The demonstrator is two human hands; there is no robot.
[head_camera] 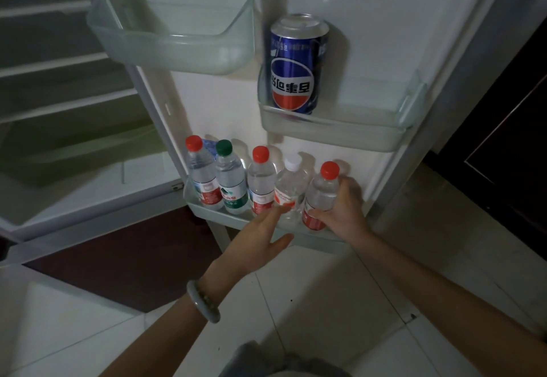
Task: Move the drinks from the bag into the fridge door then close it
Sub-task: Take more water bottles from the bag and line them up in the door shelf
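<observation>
from the head camera, i am looking down at the open fridge door [370,21], with both of my arms reaching toward its bottom door shelf [213,213].

my right hand [344,208] is gripping the far-right red-capped bottle [322,190]. the fingers are wrapping round the back of it and the thumb is pressing on its red label. the bottle is sitting in the right end of the bottom door shelf, just beside the white-capped bottle [288,187].

my left hand [260,237] is holding nothing. its fingers are lying straight and spread, with the palm facing right. the forefinger is pointing at the foot of the white-capped bottle, though i cannot tell whether it is touching. a pale bracelet [202,302] is sitting on that wrist.

three more drinks are standing in a row to the left on the same shelf. they are the middle red-capped bottle [260,181], the green-capped bottle [229,178] and the far-left red-capped bottle [201,175]. all of them are clear, and each is close against its neighbour. something blue [208,145] is peeking out behind the far-left one, too hidden to tell what it is.

higher up, a blue cola can [296,65] is standing upright at the left end of the middle door shelf [340,131]. the upper door shelf [177,48], which is clear plastic, is hanging above and to the left.

the fridge interior [59,62] is showing its white racks on the left. pale floor tiles [325,302] are lying under my arms.
</observation>
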